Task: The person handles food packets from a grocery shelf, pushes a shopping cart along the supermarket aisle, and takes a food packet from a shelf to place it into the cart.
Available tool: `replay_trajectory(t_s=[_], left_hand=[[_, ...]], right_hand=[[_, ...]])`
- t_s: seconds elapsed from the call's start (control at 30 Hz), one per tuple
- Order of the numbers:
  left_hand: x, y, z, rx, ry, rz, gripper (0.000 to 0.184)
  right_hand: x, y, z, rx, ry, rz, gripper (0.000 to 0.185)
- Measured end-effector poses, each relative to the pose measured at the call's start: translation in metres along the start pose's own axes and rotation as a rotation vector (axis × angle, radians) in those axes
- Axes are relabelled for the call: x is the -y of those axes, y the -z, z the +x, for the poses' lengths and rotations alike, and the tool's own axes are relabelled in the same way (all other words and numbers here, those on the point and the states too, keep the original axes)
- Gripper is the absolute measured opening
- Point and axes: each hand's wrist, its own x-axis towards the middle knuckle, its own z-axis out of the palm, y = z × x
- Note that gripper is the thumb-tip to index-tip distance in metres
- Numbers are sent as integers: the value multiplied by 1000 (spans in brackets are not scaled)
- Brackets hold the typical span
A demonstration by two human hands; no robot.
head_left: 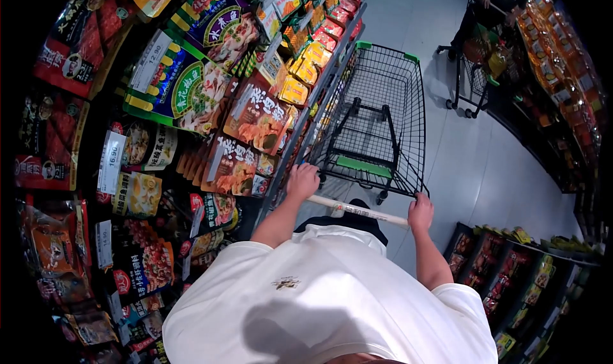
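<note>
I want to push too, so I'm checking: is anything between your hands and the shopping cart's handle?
Nothing visible: the left hand and right hand are on opposite ends of the cart handle.

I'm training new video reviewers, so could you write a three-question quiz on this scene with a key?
1. Which bare hand is nearer the stacked red-brown packets with white lettering?
2. Which price is on the white rectangular tag overlapping the green-and-blue packet: (a) 16.90, (b) 12.90 or (c) 20.50?
3. Fill in: the flat panel towards the handle end of the black wire shopping cart is ____.

Key:
1. The left hand.
2. b
3. green
</note>
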Motion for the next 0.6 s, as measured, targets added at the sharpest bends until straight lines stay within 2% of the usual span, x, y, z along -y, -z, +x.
replay_trajectory(t_s=[0.33,0.6], left_hand=[[-25,-9,31,-119,-12,43,26],[-44,-4,52,-39,63,27,27]], right_hand=[[-17,15,56,39,46,0,29],[-32,11,94,42,100,-21,29]])
